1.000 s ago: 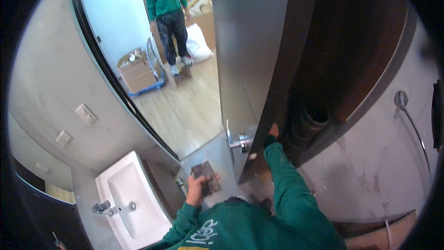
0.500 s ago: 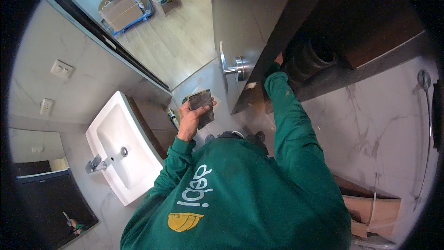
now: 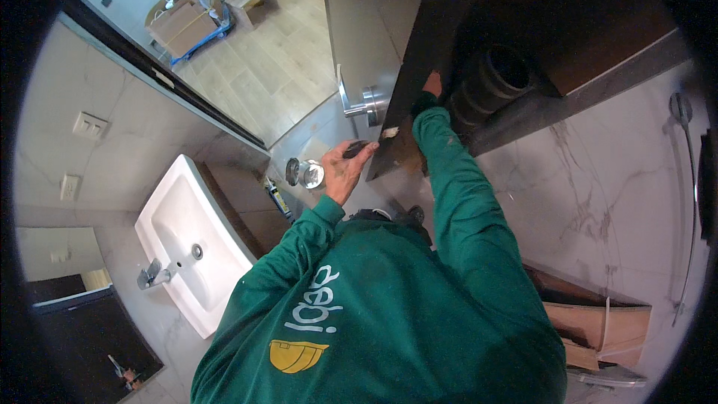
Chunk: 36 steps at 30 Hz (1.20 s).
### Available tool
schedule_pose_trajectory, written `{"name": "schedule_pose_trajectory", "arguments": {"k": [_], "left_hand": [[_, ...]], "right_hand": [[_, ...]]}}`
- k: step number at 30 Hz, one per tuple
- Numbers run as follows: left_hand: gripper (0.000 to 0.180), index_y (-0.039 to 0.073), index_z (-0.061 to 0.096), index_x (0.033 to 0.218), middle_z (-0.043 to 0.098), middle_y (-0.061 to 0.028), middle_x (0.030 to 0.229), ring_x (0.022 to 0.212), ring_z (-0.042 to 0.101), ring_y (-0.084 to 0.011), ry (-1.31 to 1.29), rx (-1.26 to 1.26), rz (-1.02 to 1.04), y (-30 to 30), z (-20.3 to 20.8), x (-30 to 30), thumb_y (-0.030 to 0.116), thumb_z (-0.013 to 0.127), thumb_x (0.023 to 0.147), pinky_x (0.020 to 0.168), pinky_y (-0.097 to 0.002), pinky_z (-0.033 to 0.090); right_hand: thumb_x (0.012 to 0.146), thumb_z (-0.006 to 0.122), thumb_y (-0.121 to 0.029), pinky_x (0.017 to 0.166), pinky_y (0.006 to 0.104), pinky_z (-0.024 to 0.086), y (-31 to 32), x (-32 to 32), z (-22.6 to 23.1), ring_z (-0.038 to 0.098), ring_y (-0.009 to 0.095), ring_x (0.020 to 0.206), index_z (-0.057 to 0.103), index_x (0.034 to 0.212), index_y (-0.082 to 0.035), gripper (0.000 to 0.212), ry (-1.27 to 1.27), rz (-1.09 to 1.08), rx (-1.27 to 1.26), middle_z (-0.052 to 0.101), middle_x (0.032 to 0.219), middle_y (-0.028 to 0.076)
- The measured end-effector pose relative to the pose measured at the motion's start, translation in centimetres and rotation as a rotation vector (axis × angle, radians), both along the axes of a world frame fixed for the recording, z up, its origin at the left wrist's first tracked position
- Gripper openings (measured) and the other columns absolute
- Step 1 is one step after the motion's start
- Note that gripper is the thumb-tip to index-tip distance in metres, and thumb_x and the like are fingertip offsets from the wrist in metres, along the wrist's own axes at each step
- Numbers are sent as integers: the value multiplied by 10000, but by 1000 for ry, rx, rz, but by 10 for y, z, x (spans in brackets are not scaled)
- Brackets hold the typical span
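Observation:
My left hand point(image 3: 345, 168) is closed on a dark, folded piece of sandpaper point(image 3: 354, 150), seen nearly edge-on. Thumb and fingers pinch it close to the edge of the brown door point(image 3: 374, 22), beside a pale bare patch point(image 3: 390, 132) on that edge. My right arm reaches behind the door, where my right hand point(image 3: 432, 85) lies in shadow near its far face; the fingers are mostly hidden. Below the door's lever handle point(image 3: 359, 108), an open metal tin point(image 3: 312, 174) stands on the floor to the left of my left hand.
A white washbasin point(image 3: 168, 217) with a chrome tap is on the left, a sealant tube point(image 3: 278, 199) beside its cabinet. Past the doorway are a loaded trolley point(image 3: 196, 34) and a person's legs. A dark cylinder point(image 3: 490, 86) and cardboard pieces point(image 3: 628, 329) lie right.
My left hand has moved right and up to the door edge, turning the sandpaper edge-on. The tin has come into sight behind it. My right hand has shifted slightly up and left in view.

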<state>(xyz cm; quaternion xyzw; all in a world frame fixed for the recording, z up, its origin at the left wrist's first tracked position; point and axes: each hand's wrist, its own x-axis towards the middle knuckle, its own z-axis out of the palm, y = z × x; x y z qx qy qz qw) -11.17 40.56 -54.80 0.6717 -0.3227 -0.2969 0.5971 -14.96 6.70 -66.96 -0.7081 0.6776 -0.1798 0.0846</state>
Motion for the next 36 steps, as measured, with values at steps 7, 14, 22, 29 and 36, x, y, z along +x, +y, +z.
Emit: {"name": "schedule_pose_trajectory", "arguments": {"k": [7, 14, 22, 29, 36], "left_hand": [[285, -20, 705, 942, 703, -54, 770, 682, 610, -98, -177, -38, 16, -15, -14, -8, 238, 786, 851, 611, -265, 497], [267, -26, 692, 938, 691, -106, 760, 674, 628, -143, -412, -98, 83, -21, -29, -7, 210, 780, 850, 625, -296, 504], [283, 30, 715, 888, 689, -182, 808, 726, 663, -367, -477, -54, 119, -23, -36, -8, 280, 800, 786, 648, -407, 505], [273, -5, 696, 916, 683, -150, 770, 670, 639, -212, -475, -79, 93, -23, -39, -8, 226, 799, 814, 644, -333, 504], [252, -9, 704, 912, 690, -137, 759, 652, 631, -169, -548, -37, 94, -27, -44, -10, 206, 793, 815, 624, -309, 498]], "right_hand": [[819, 695, -519, 781, 463, 581, 29, -9, 33, 701, 346, 938, 605, 1110, -28, 577, -61, 125, -99, 695, 1032, 184], [763, 729, -534, 803, 490, 574, 36, -17, 51, 691, 374, 948, 643, 1125, -94, 577, -205, 123, 61, 702, 1062, 177], [760, 735, -525, 806, 498, 571, 21, -11, 20, 688, 391, 947, 589, 1251, -121, 652, -121, 186, -17, 705, 1063, 179], [787, 750, -397, 801, 525, 563, 54, -27, 94, 683, 419, 947, 435, 1352, -84, 719, -255, 109, 126, 692, 1060, 236], [767, 773, -462, 813, 527, 558, 48, -20, 78, 684, 416, 952, 465, 1313, -72, 739, -140, 98, -1, 696, 1071, 222]]}}
